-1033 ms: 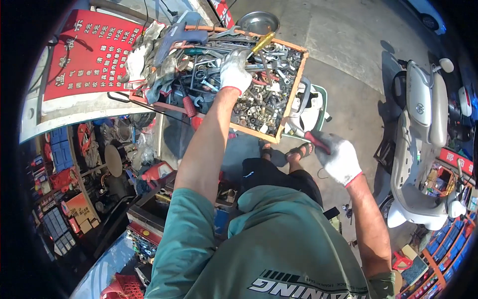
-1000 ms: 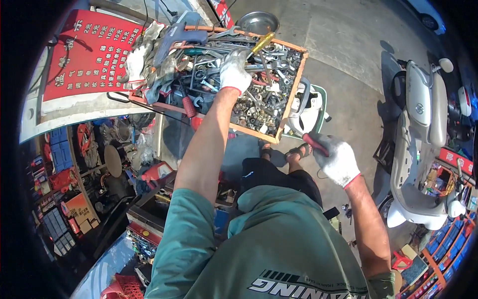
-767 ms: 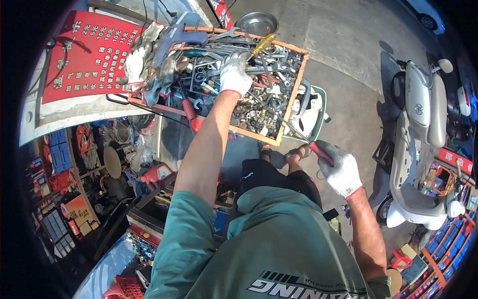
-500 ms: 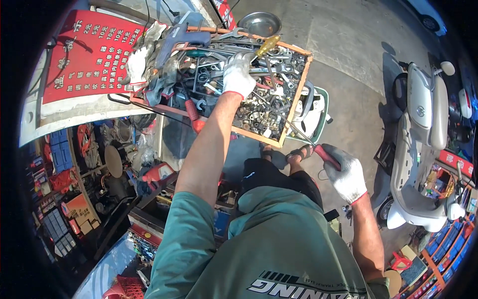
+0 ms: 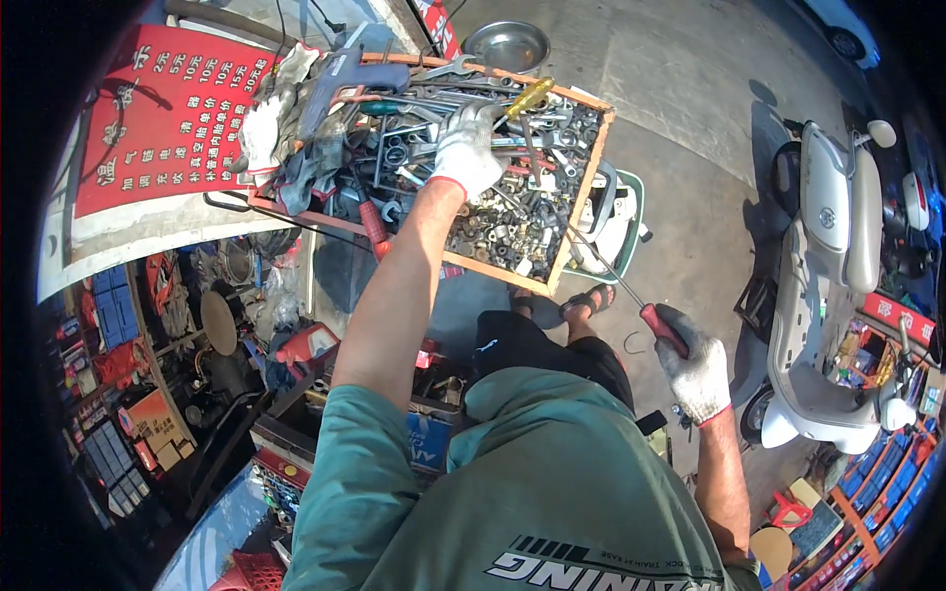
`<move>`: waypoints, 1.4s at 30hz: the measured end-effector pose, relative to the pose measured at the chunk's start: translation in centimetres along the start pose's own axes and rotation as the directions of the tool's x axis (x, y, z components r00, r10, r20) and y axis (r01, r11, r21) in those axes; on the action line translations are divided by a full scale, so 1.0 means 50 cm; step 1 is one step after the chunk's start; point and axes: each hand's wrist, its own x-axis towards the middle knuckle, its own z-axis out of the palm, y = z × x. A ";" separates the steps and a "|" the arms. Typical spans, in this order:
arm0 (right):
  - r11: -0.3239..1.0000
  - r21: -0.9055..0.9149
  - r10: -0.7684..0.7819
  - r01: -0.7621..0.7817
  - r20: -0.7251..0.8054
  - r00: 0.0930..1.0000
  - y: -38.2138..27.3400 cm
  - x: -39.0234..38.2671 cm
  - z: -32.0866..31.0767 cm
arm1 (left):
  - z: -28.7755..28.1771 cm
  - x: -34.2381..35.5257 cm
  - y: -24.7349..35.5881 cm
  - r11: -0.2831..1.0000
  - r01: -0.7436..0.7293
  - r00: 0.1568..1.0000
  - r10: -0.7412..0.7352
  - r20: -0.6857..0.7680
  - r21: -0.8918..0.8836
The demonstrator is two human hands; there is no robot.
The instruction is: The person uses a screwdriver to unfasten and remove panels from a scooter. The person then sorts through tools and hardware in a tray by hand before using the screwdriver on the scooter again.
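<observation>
Red-handled tool (image 5: 662, 328), drawn back, right fingers (image 5: 682, 322) clamped round it, left fingers (image 5: 472, 120) unclear

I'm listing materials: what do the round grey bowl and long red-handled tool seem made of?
Round grey bowl: probably polished stainless steel, given its bright sheen. Long red-handled tool: shaft likely steel, smooth with a greyish shine; handle perhaps plastic, evenly red.
</observation>
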 end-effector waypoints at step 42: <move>0.998 0.014 0.055 -0.055 0.005 0.998 0.002 0.010 -0.011 | 0.052 -0.163 0.167 0.984 -0.148 0.969 0.124 0.214 0.103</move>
